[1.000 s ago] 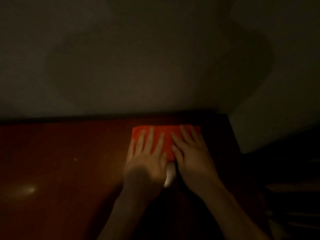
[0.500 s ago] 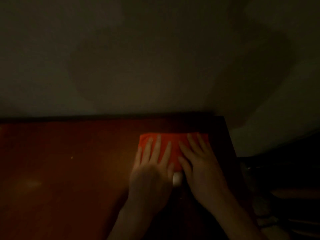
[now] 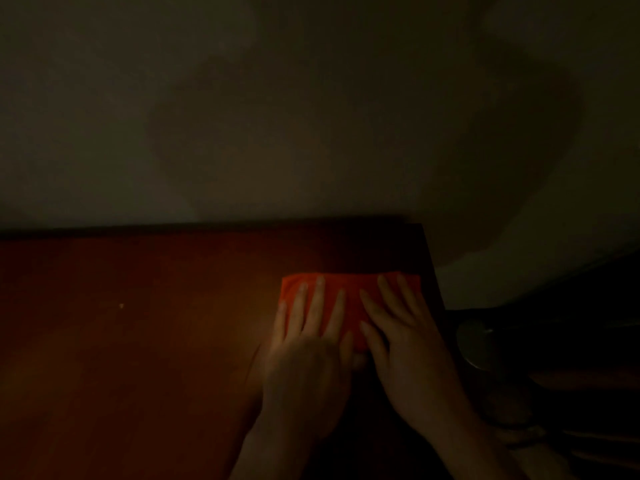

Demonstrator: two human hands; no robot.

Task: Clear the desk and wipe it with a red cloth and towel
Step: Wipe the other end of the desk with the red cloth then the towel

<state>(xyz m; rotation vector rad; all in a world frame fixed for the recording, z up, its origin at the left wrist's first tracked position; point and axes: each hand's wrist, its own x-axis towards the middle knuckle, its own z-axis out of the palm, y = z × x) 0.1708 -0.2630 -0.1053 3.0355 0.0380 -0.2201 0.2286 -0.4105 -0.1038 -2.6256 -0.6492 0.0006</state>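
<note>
The room is very dim. A folded red cloth (image 3: pixel 349 289) lies on the reddish-brown desk (image 3: pixel 138 341), close to the desk's right edge. My left hand (image 3: pixel 308 362) rests flat on the cloth's left part with its fingers spread. Beside it, my right hand (image 3: pixel 408 344) lies flat on the right part, fingers apart and angled to the upper left. Neither hand curls around the cloth. A small pale patch (image 3: pixel 360 362) shows between the two hands; I cannot tell what it is.
A plain wall (image 3: pixel 311 116) rises behind the desk's back edge. The desk's right edge (image 3: pixel 434 278) runs just past the cloth. Beyond it, lower down, sits a dim round metallic object (image 3: pixel 474 344). A tiny pale speck (image 3: pixel 121 305) lies on the desk's left part.
Both hands have slid the red cloth to the right, so its right end now lies almost at the desk's right edge.
</note>
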